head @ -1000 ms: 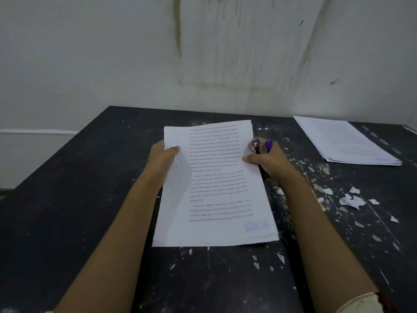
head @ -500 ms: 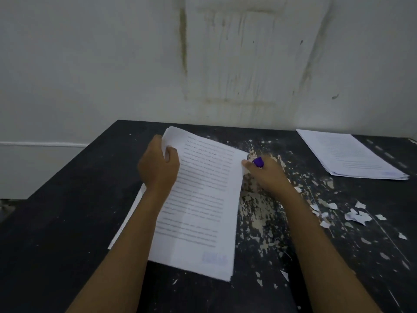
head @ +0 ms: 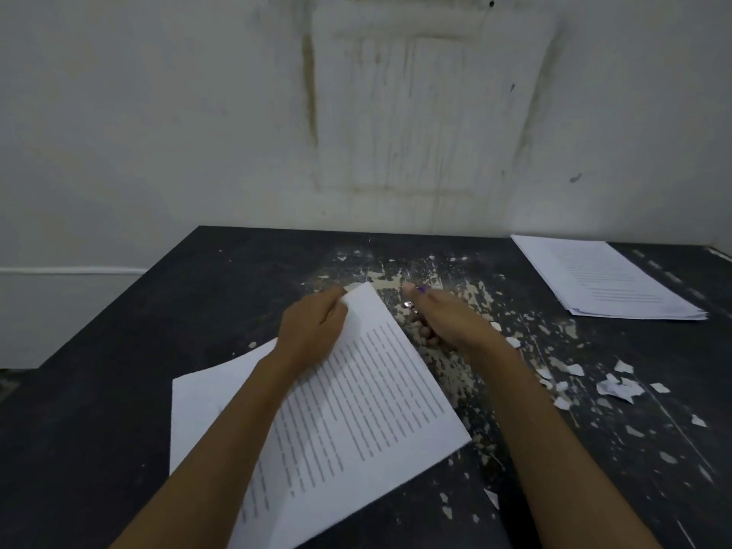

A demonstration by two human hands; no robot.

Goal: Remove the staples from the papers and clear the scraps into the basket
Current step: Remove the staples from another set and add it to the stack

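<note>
Black table (head: 119,390) — left hand (head: 313,330) pinches the papers (head: 356,410); right hand (head: 447,322) curls around a purple tool (head: 422,289).

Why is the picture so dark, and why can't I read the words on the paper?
Head view: dim, bluish light, so the black scratched table looks murky; the printed white sheets by the left hand are smeared into streaks by motion blur; the far table edge bows slightly from the wide lens.

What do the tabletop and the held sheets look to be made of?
Tabletop: probably painted wood, matte black; the paint has flaked to pale patches. Sheets in the left hand: thin white printed paper, bending where lifted.
</note>
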